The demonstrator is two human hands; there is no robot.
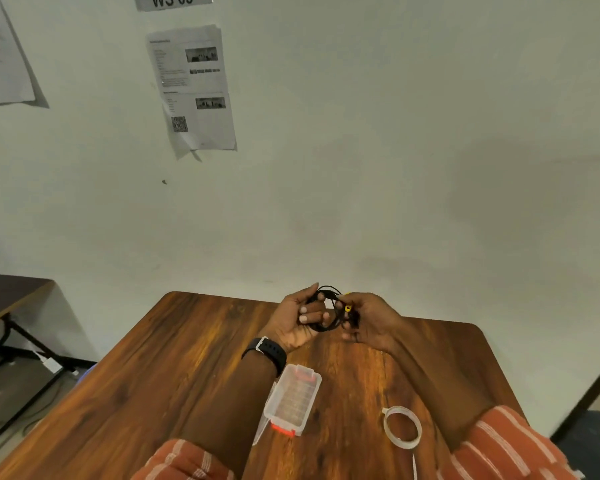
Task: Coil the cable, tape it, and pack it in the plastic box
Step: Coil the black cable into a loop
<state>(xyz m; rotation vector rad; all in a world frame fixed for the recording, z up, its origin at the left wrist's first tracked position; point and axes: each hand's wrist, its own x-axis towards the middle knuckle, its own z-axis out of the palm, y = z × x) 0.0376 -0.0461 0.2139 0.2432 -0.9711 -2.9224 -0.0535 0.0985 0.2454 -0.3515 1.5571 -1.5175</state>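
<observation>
A black cable (327, 326) with a yellow plug end (347, 308) is wound into a small coil, held up over the far part of the wooden table (174, 368). My left hand (300, 322) grips the coil's left side, my right hand (368, 322) pinches its right side by the yellow plug. A clear plastic box (293, 398) with an orange latch lies shut on the table below my left wrist. A roll of clear tape (402, 427) lies to the box's right, a loose strip trailing toward me.
The table's far edge meets a pale wall with printed sheets (191, 88) pinned to it. A dark side table (4, 296) stands at the left, with cables on the floor beneath it.
</observation>
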